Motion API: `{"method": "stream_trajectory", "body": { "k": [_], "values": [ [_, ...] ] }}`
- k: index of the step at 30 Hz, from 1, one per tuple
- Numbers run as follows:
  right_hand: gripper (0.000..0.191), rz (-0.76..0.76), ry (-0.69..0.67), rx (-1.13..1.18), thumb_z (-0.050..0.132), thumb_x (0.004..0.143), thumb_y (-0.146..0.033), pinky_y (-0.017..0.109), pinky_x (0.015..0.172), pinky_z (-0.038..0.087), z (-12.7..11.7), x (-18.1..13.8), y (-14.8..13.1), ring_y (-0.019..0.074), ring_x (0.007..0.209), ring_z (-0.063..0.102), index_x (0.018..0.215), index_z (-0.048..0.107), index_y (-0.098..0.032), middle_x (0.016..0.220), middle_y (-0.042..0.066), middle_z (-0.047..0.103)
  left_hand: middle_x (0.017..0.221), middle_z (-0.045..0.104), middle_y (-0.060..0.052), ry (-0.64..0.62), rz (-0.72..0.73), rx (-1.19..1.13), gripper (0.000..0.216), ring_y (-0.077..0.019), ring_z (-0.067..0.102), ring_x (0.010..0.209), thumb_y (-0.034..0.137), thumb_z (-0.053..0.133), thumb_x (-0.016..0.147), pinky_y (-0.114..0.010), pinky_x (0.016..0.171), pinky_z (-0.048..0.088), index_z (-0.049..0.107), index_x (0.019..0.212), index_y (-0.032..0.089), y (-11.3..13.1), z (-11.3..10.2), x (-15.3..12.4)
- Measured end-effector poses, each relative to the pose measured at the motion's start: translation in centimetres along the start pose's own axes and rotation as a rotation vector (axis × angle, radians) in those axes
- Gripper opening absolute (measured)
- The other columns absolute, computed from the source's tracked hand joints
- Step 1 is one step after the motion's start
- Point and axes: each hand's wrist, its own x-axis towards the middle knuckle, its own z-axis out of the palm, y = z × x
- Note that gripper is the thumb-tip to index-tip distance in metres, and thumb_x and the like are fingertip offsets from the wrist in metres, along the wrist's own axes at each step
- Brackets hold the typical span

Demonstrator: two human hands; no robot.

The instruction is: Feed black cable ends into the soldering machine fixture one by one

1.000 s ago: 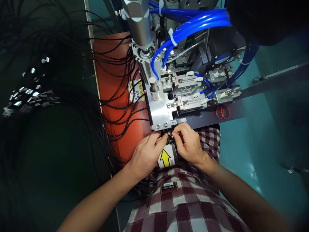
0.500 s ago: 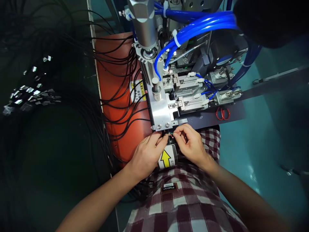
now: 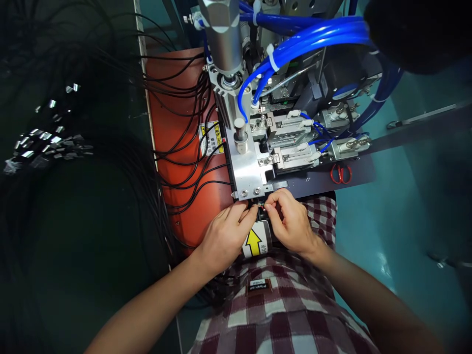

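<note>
My left hand (image 3: 230, 228) is closed at the front edge of the machine, thumb and forefinger pinching the end of a cable with thin coloured wires (image 3: 261, 206). Facing it, my right hand (image 3: 289, 216) pinches the fine tips of the same wires from the other side. Red, white and green strands show in the small gap between the fingertips. Just above them is the metal block (image 3: 247, 169) of the machine. Below the fingers is a white label with a yellow arrow (image 3: 253, 242). The fingers hide most of the cable end.
Black cables (image 3: 184, 184) lie across an orange-red panel (image 3: 191, 221) on the left and hang beside it, many with shiny ends (image 3: 44, 137). Blue air hoses (image 3: 313, 37) arch over the machine. Red-handled scissors (image 3: 341, 174) lie on the dark plate at right.
Both hands stay at nearly the same place, with the fingertips still pinching the wires. The wires between them have shifted slightly; the whole view has moved a little.
</note>
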Motion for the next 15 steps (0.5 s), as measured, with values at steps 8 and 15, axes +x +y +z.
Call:
{"method": "stream_trajectory", "body": {
  "k": [8, 15],
  "values": [
    [0.008, 0.067, 0.032, 0.032, 0.044, 0.093, -0.017, 0.031, 0.069, 0.041, 0.62, -0.15, 0.13, 0.0173, 0.075, 0.053, 0.086, 0.048, -0.020, 0.082, 0.003, 0.054, 0.094, 0.058, -0.012, 0.005, -0.003, -0.006, 0.028, -0.0198, 0.059, 0.076, 0.012, 0.043, 0.092, -0.030, 0.062, 0.053, 0.058, 0.115, 0.009, -0.03, -0.03, -0.02],
    [0.010, 0.149, 0.028, 0.084, 0.045, 0.092, -0.017, 0.030, 0.066, 0.041, 0.92, -0.12, -0.02, 0.0174, 0.073, 0.054, 0.082, 0.047, -0.020, 0.080, 0.003, 0.055, 0.092, 0.058, -0.012, 0.003, -0.002, -0.014, 0.029, -0.0192, 0.059, 0.075, 0.012, 0.040, 0.093, -0.029, 0.061, 0.053, 0.058, 0.115, 0.009, -0.09, -0.01, 0.00]
  ]
}}
